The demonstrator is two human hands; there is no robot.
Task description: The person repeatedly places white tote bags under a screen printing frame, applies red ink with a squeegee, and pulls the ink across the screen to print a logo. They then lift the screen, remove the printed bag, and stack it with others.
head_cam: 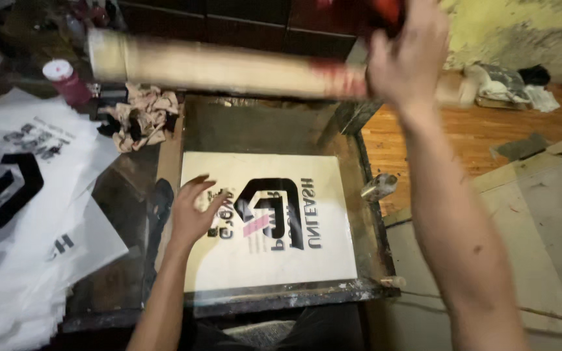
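Screen-printing frame (372, 214) fills the centre of the view: dark, ink-stained rim w/ a pale mesh panel inside carrying a black logo & lettering plus a small pink patch. It lies flat on a dark, stained worktable (115, 188).

Left of it, a big spread of white printed sheets (27, 195) w/ black emblem shapes, overlapping & partly hanging over the table edge.

Long squeegee (229, 68), pale wood, motion-blurred, is held up in the air across the top of the view, well above the frame's far edge & not touching the mesh. Red ink shows on it near the gripping end.

Right hand (406, 55) is clenched round the squeegee near its right end, arm reaching up from lower right. Red stain just above the fingers.

Left hand (193, 208) sits over the left part of the mesh, fingers spread & curled, grasping nothing; looks to be resting on or just above the mesh, can't tell which.

Crumpled stained rag (141, 117) lies near the frame's far left corner. Red bottle w/ white cap (66, 81) stands behind it, by the squeegee's left end. Small silvery lump (378, 187) sits just outside the frame's right rim. Wooden floor (489, 130) to the right, w/ crumpled cloths (508, 84) by the wall.
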